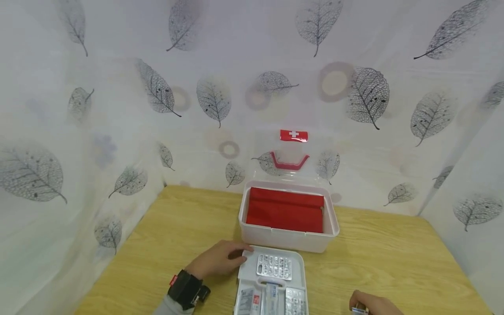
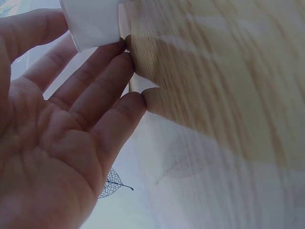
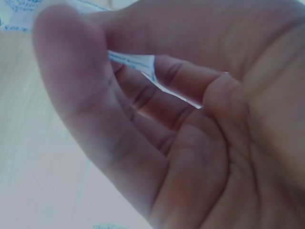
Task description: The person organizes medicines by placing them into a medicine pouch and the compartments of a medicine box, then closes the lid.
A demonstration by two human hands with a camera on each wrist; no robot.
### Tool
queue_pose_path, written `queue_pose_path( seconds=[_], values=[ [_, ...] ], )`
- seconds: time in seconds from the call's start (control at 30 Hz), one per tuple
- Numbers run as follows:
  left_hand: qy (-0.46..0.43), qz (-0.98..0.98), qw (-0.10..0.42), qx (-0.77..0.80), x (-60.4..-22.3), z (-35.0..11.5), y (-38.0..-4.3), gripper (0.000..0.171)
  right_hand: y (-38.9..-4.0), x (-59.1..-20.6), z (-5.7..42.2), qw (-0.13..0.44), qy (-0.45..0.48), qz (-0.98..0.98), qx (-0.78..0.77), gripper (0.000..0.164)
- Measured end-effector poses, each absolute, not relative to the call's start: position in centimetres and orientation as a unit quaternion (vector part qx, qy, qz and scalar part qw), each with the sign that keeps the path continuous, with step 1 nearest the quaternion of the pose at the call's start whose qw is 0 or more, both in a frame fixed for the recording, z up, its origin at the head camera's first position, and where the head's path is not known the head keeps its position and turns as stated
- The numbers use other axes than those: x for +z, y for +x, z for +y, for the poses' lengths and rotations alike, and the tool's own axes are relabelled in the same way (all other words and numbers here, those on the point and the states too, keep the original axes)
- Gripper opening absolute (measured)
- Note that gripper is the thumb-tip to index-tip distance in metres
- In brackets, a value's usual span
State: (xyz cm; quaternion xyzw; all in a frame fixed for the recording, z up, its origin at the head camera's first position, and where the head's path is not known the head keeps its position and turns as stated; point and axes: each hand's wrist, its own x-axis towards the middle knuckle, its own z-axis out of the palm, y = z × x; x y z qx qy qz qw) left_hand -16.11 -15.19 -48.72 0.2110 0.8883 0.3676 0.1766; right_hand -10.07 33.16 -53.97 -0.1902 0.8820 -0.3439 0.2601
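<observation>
In the head view, my left hand (image 1: pixel 222 259) holds the upper left corner of a white compartment tray (image 1: pixel 246 275), which lies on the table. The left wrist view shows the white tray corner (image 2: pixel 93 24) between the thumb and index finger, with other fingertips touching the wood. On the tray lie a silver pill blister pack (image 1: pixel 274 267), a second blister pack (image 1: pixel 295 302) and a clear packet with blue print (image 1: pixel 271 297). At the lower right, my right hand (image 1: pixel 374 303) pinches a small packet with blue print (image 3: pixel 131 61) between thumb and index finger; its contents are hidden.
Behind the tray stands a white first-aid box (image 1: pixel 283 240) with a folded red cloth item (image 1: pixel 285 210) inside. Its clear lid stands raised, with a red handle (image 1: pixel 290 166) and a white-cross label (image 1: pixel 293 135). Leaf-patterned sheeting (image 1: pixel 244 52) surrounds the wooden table (image 1: pixel 189 218).
</observation>
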Motion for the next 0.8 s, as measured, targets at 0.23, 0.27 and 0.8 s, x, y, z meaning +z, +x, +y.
queue_pose_path(
  seconds=[0.23,0.27,0.8],
  values=[
    [0.21,0.889,0.176,0.368,-48.8,-15.2,-16.1,0.031,-10.6,-48.2,27.8,0.249,-0.259,0.869,-0.34,0.017],
    [0.21,0.888,0.177,0.368,-48.8,-15.2,-16.1,0.03,-10.4,-46.8,26.7,0.252,-0.259,0.87,-0.336,0.017],
    [0.212,0.896,0.168,0.351,-48.8,-15.1,-16.2,0.032,-10.2,-40.6,18.6,0.205,-0.27,0.892,-0.298,0.017]
  ],
)
